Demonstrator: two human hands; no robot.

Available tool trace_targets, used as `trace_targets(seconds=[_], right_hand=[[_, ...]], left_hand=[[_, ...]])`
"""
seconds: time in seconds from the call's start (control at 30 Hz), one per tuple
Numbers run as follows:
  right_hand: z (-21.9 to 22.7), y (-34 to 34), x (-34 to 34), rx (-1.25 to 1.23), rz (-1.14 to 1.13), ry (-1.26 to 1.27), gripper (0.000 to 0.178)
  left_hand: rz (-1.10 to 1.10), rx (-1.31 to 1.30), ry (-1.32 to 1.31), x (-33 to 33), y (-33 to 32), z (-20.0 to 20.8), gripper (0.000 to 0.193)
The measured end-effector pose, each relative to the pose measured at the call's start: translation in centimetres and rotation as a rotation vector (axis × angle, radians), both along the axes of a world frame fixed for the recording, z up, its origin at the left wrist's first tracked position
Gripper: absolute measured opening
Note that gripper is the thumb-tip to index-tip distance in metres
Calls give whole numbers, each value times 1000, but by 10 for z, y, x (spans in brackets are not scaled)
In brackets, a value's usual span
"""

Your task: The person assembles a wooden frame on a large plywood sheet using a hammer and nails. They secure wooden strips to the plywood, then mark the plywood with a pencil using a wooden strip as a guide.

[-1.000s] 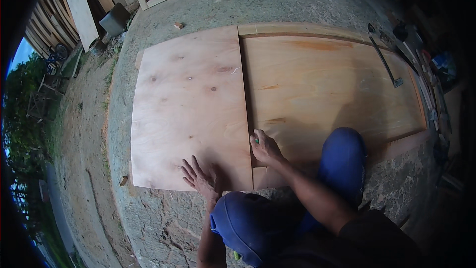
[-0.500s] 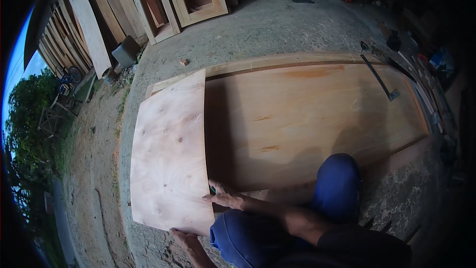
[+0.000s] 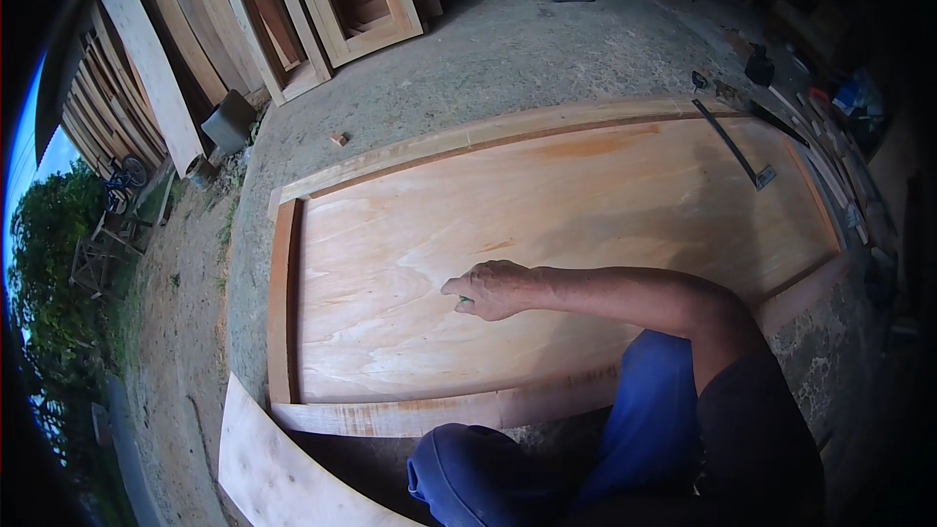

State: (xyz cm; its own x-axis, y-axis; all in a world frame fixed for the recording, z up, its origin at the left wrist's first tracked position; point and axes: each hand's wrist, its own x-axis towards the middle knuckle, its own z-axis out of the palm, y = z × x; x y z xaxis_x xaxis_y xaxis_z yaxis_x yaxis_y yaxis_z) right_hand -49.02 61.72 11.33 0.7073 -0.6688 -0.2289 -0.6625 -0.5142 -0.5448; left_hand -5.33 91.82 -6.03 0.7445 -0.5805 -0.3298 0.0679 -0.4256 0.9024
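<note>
I see the thin board (image 3: 283, 468) is now off the frame (image 3: 282, 303), so its panel (image 3: 381, 244) shows. My right hand (image 3: 496, 291) has fingers curled round a green thing (image 3: 465, 301); my left hand I can't see, so can't tell.

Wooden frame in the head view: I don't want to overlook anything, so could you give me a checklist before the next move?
1. Panel inside the frame uncovered by the loose sheet: ok; the sheet lies off the panel, at lower left.
2. Sheet's edge apart from the frame: cannot tell.
3. Right hand in view: ok; over the panel, gripping a small green object.
4. Left hand in view: not ok; it does not show.
5. Square apart from the right hand: ok; it lies toward the far right.
6. Near rail fully visible: not ok; a blue-trousered leg hides part.
</note>
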Motion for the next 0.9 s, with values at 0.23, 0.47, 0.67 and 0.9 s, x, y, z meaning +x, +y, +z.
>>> trace_targets(seconds=[0.23,0.47,0.67,0.9], right_hand=[[32,59,-54,17,188,-107,30],[60,83,-90,-346,219,-241,23],[47,97,-140,-435,-44,-91,24],[10,163,-232,-155,-531,230,27]], left_hand=[[-162,20,-148,-4,-50,29,49],[-438,0,-241,-54,-119,58,52],[-745,95,-219,-106,-129,121,54],[-1111,314,-83,-136,-153,255,58]])
